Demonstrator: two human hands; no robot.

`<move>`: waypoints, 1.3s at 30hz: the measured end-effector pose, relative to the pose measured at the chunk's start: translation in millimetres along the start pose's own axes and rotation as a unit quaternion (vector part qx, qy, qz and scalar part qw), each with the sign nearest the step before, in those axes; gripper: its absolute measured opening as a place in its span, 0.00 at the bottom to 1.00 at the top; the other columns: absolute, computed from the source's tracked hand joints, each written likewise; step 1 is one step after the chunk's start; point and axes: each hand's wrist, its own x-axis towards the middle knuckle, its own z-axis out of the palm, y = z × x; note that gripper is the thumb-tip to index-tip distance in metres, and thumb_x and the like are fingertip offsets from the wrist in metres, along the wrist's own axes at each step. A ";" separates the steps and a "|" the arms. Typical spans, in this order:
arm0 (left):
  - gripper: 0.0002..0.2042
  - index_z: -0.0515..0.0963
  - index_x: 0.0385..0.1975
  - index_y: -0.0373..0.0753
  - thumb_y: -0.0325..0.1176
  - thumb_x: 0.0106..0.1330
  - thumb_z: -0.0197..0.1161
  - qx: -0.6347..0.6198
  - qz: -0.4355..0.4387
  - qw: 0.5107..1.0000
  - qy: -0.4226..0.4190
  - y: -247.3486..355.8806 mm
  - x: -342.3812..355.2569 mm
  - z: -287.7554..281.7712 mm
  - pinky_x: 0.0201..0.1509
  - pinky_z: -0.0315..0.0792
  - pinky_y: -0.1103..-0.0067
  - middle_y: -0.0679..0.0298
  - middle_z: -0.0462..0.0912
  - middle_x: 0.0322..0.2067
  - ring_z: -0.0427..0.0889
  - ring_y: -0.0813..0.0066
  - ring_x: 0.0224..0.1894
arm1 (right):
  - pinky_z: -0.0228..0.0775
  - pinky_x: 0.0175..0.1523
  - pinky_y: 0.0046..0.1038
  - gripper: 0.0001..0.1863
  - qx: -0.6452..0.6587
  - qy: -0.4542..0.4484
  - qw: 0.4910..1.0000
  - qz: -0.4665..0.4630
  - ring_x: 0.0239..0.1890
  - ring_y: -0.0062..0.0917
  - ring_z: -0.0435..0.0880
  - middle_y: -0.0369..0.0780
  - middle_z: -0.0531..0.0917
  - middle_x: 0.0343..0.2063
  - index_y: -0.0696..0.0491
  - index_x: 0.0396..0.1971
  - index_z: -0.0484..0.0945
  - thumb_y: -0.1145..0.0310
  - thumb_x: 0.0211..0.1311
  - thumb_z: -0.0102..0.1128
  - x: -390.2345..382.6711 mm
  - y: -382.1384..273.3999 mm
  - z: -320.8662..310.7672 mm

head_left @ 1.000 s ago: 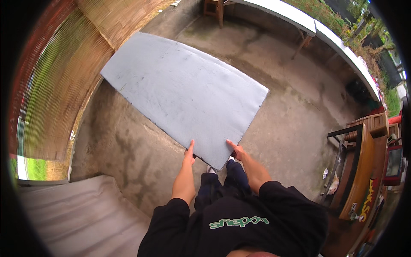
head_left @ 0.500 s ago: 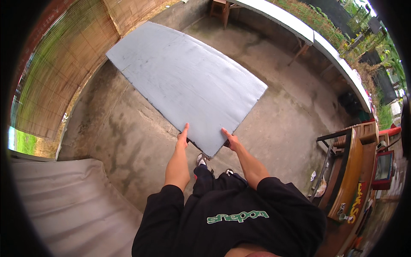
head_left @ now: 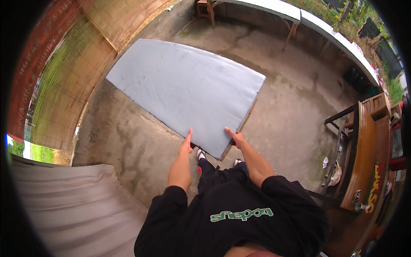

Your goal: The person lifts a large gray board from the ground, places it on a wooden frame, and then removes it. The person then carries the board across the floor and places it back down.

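Note:
A large, flat blue-grey panel (head_left: 185,88) with scuffed top and dark edges stretches away from me. My left hand (head_left: 186,141) is closed on the left edge of its near end, thumb lying on top. On the other side of the near corner, my right hand (head_left: 234,137) grips the panel's edge, thumb also on top and fingers hidden underneath. My feet show just under that corner. I cannot tell whether the far end rests on the concrete floor (head_left: 295,120).
A woven bamboo screen (head_left: 68,81) lines the left. A creased grey mat (head_left: 72,201) lies at lower left. A white-topped ledge (head_left: 261,9) on wooden legs runs along the back. Wooden furniture (head_left: 359,154) and black metal framing crowd the right, with litter beside them.
My feet have shifted in steps while both hands keep their grip. The panel has moved slightly in view, and a brown strip now shows along its right end edge.

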 end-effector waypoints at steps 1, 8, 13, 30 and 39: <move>0.48 0.59 0.66 0.34 0.63 0.53 0.68 -0.007 0.012 1.000 -0.010 -11.4 -12.5 15.3 0.64 0.67 0.60 0.55 0.66 0.65 0.68 0.60 0.64 | 0.65 0.64 0.37 0.59 0.006 0.010 1.000 -0.005 0.60 0.38 0.72 0.52 0.72 0.58 0.70 0.60 0.63 0.40 0.37 0.77 -8.0 7.0 -14.2; 0.42 0.63 0.64 0.35 0.57 0.57 0.69 -0.038 -0.046 0.997 -0.040 -130.0 -79.5 41.7 0.61 0.71 0.61 0.55 0.70 0.62 0.73 0.60 0.60 | 0.71 0.58 0.36 0.53 0.026 0.059 0.997 0.032 0.54 0.37 0.78 0.51 0.76 0.54 0.69 0.58 0.66 0.45 0.39 0.78 -100.7 77.5 -95.0; 0.39 0.67 0.60 0.35 0.54 0.55 0.71 -0.032 -0.075 0.993 -0.089 -196.9 -89.2 37.6 0.57 0.75 0.64 0.57 0.75 0.57 0.76 0.61 0.56 | 0.70 0.59 0.37 0.54 0.077 0.068 0.994 0.043 0.55 0.38 0.77 0.52 0.76 0.54 0.69 0.58 0.67 0.41 0.38 0.77 -125.2 146.3 -139.1; 0.40 0.67 0.59 0.31 0.54 0.54 0.73 0.003 -0.009 0.999 -0.054 -334.0 -222.3 -1.6 0.52 0.78 0.65 0.55 0.77 0.54 0.80 0.60 0.51 | 0.66 0.62 0.38 0.58 0.071 0.045 0.996 0.029 0.61 0.41 0.72 0.53 0.72 0.58 0.69 0.61 0.62 0.38 0.40 0.74 -264.6 303.5 -182.9; 0.38 0.66 0.60 0.34 0.50 0.54 0.74 0.015 -0.063 0.996 -0.059 -484.7 -315.7 -1.6 0.54 0.76 0.64 0.55 0.75 0.54 0.77 0.60 0.52 | 0.69 0.60 0.37 0.56 0.100 0.143 0.983 0.053 0.57 0.40 0.76 0.54 0.75 0.55 0.70 0.58 0.65 0.38 0.40 0.74 -378.3 433.0 -241.5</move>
